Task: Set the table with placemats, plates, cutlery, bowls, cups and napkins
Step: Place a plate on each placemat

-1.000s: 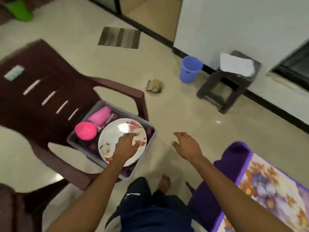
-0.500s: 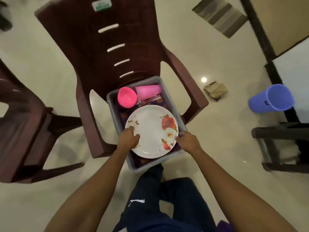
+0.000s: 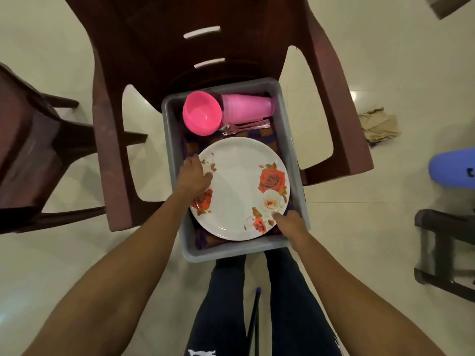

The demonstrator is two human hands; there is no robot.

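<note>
A grey plastic bin [image 3: 288, 98] sits on the seat of a brown plastic chair [image 3: 144, 42]. On top inside lies a white plate [image 3: 239, 191] with red and white roses. My left hand [image 3: 193, 176] grips its left rim, fingers curled over the edge. My right hand [image 3: 289, 222] grips the plate's near right rim, thumb on top. Behind the plate are a pink bowl [image 3: 201, 113], a pale pink cup [image 3: 246, 107] lying on its side, and pink cutlery [image 3: 246, 126]. Dark patterned cloth [image 3: 270, 140] lies under the plate.
A second brown chair [image 3: 28, 140] stands at the left. A crumpled cloth [image 3: 379, 124] lies on the tiled floor at the right, near a blue bucket [image 3: 455, 170] and a dark stool [image 3: 444, 250]. My legs stand just below the bin.
The view has moved in closer over the bin. My right hand came from mid-air to the plate's right rim, and both hands now hold the plate.
</note>
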